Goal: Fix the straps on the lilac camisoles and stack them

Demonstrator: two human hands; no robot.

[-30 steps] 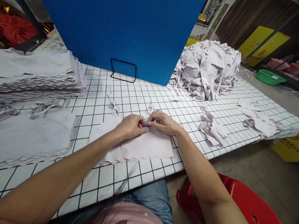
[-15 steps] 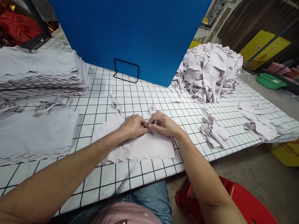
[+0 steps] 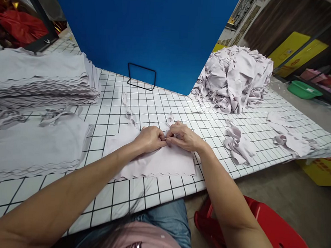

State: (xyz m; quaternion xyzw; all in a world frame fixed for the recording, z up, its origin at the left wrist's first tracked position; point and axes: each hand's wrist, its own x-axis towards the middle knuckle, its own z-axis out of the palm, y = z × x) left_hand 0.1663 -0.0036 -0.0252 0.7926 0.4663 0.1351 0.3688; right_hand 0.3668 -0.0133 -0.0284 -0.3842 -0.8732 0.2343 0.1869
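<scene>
At the far left we see a tall stack of flat pale lilac fabric pieces with wavy edges, and just in front of it a single pale lilac garment lying spread out, both on the white tabletop with a black grid pattern. Behind stands a plain blue panel with a thin black wire stand at its foot. A narrow lilac strap trails across the grid towards the middle.

There a pale lilac fabric piece with a scalloped lower hem lies flat near the front edge of the tabletop. The left hand and the right hand rest on its upper edge, fingertips touching, both pinched closed on the cloth there.

Further right we find a big heap of crumpled lilac fabric and a small crumpled lilac piece. Beyond the tabletop sit a green plastic basin, a red plastic stool and a yellow box with red print, too blurred for us to read.
</scene>
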